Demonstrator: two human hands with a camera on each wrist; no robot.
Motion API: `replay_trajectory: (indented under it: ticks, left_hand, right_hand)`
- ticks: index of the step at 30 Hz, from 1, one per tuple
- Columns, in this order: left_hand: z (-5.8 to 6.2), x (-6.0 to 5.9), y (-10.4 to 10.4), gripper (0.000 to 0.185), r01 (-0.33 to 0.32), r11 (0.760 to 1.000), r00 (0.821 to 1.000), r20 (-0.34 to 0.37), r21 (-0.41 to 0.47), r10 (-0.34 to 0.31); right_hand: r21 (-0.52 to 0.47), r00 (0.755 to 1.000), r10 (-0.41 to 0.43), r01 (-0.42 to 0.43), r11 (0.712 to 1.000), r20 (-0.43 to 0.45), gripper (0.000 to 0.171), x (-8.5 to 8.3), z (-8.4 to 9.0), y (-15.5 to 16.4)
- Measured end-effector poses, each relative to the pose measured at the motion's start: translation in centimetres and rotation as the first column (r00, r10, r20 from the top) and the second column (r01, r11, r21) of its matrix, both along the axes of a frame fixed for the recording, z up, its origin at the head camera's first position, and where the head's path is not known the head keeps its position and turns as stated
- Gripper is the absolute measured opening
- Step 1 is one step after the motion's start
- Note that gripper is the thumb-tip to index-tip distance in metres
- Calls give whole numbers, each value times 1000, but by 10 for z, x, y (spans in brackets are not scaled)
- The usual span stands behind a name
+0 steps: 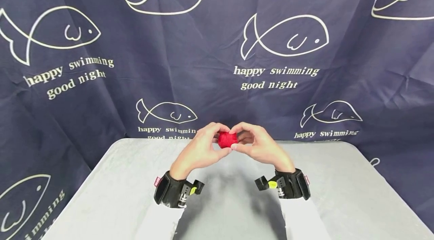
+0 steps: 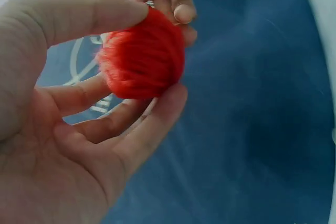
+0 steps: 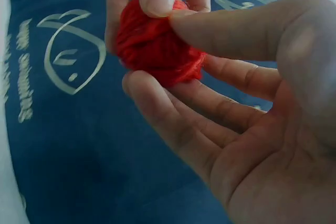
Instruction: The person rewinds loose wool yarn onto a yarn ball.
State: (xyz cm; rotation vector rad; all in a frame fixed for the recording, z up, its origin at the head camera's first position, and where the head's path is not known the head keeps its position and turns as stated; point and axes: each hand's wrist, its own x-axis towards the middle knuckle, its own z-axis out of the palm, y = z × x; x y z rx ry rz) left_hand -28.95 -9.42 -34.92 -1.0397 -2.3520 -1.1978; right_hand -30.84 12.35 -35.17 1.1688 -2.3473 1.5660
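While it hangs in the air above the grey worktop (image 1: 118, 194), the small red yarn ball (image 1: 227, 139) is pinched between both hands: left hand (image 1: 200, 151) and right hand (image 1: 259, 147) each grip it with thumb and curled fingers.

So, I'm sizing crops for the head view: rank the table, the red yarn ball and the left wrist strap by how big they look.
1. Table, largest.
2. Left wrist strap.
3. Red yarn ball, smallest, pinched between both hands.
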Motion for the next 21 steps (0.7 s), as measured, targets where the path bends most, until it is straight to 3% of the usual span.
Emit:
replay_trajectory:
  ticks: [6,12,17,21]
  left_hand:
    - [-24,-20,1,35,-90,989,989,110,-117,103]
    - [-70,-44,17,34,-227,939,960,101,-257,260]
    - [-100,-49,29,30,-275,913,941,113,-301,320]
    - [-112,-49,32,29,-279,908,945,79,-312,317]
  right_hand:
    - [179,995,-58,72,981,-85,33,-13,-25,-8]
    - [347,963,-173,237,907,-206,39,-27,-73,-14]
    - [395,927,-230,338,854,-296,38,-31,-103,-16]
    - [402,917,-240,359,842,-317,38,-32,-115,-16]
